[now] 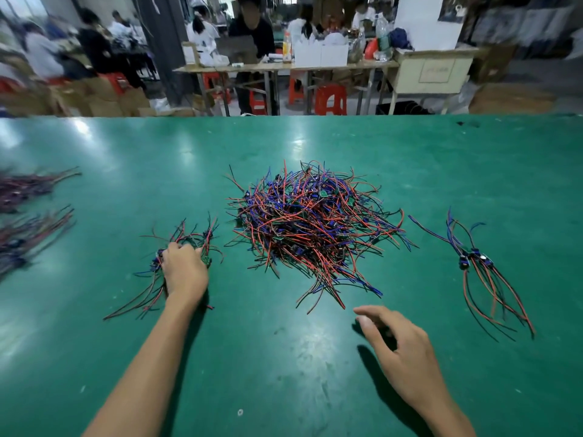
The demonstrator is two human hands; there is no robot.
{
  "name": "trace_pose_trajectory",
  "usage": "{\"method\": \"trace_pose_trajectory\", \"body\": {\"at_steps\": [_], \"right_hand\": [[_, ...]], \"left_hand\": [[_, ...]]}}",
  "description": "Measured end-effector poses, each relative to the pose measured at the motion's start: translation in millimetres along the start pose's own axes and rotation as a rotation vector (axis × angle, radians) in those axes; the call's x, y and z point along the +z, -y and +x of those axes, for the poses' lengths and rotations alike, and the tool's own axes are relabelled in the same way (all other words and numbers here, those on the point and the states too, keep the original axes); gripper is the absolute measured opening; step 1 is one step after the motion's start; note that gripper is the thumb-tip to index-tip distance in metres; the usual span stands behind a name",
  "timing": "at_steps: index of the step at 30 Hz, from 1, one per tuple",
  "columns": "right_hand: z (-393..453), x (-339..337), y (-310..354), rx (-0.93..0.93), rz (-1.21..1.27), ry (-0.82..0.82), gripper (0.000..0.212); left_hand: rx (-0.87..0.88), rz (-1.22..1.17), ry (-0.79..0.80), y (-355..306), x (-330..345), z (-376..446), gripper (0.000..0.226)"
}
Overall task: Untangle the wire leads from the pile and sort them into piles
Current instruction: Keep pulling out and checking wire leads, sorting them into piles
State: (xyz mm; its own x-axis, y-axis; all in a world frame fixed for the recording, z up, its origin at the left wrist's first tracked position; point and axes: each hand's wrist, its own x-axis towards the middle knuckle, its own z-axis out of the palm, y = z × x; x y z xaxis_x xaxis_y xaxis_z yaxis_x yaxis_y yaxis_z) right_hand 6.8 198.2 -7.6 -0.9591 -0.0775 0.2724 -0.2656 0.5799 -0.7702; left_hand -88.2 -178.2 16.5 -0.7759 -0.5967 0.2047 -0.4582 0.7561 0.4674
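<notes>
Pile: tangled heap of red, blue and black wire leads [310, 228], mid green bench [315, 357].
Left hand [184, 271]: my fingers curl over a small sorted bundle of leads [176, 247].
Right hand [399, 348]: loosely open, empty; heap at eleven o'clock, nearer it.

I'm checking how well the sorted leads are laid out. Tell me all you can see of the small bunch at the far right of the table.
The small bunch lies flat on the green table, right of the big pile and apart from it. It is a few thin leads, red, black and blue, gathered at small dark parts in the middle. Blue ends fan away from the person, red and black ends toward them. Neither hand touches it.
</notes>
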Motion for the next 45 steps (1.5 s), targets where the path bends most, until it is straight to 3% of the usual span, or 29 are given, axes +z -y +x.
{"method": "trace_pose_trajectory", "body": {"at_steps": [2,4,6,8,10,13,17,25,29,34,39,45], "right_hand": [[0.2,-0.6,-0.4,0.022,-0.001,0.011,0.018],[0.8,0.8,-1.4,0.043,-0.013,0.016,0.013],[3.7,4.2,-2.9,0.064,-0.045,-0.016,0.016],[11.3,8.1,-3.0,0.09,-0.108,-0.068,0.024],[20.5,10.6,-2.6,0.142,-0.188,-0.071,0.031],[22.3,10.8,-2.5,0.158,-0.263,-0.047,0.034],[13.9,7.5,-4.9,0.129,-0.211,-0.061,0.027],[14.2,6.1,-8.6,0.139,-0.116,-0.071,0.026],[12.7,4.6,-8.0,0.142,-0.072,-0.086,0.029],[8.6,5.5,-0.8,0.098,-0.078,-0.085,0.032],[8.4,6.9,-3.8,0.133,-0.03,-0.085,0.03],[7.5,7.6,-12.0,0.179,0.017,-0.115,0.021]], "left_hand": [[-0.01,0.003,-0.024,2.1,5.4,-4.3,0.028],[0.014,-0.021,-0.152,-8.5,3.2,-12.2,0.024],[0.209,-0.175,-0.299,-31.2,-3.5,-34.9,0.024],[0.519,-0.332,-0.232,-59.2,-5.2,-77.9,0.022],[0.674,-0.273,-0.035,-82.3,9.0,-121.0,0.018],[0.547,-0.189,0.113,-102.4,35.6,-154.0,0.019],[0.476,-0.226,0.135,-97.3,45.0,-149.8,0.007],[0.191,-0.712,0.198,-77.5,39.8,-142.8,0.02],[0.159,-0.829,0.152,-76.3,40.6,-143.0,0.013],[0.267,-0.864,0.149,-78.0,36.8,-146.9,0.01],[0.37,-0.871,-0.058,-80.6,30.3,-148.5,0.011],[0.007,-0.984,-0.413,-70.8,11.2,-102.1,0.01]]}}
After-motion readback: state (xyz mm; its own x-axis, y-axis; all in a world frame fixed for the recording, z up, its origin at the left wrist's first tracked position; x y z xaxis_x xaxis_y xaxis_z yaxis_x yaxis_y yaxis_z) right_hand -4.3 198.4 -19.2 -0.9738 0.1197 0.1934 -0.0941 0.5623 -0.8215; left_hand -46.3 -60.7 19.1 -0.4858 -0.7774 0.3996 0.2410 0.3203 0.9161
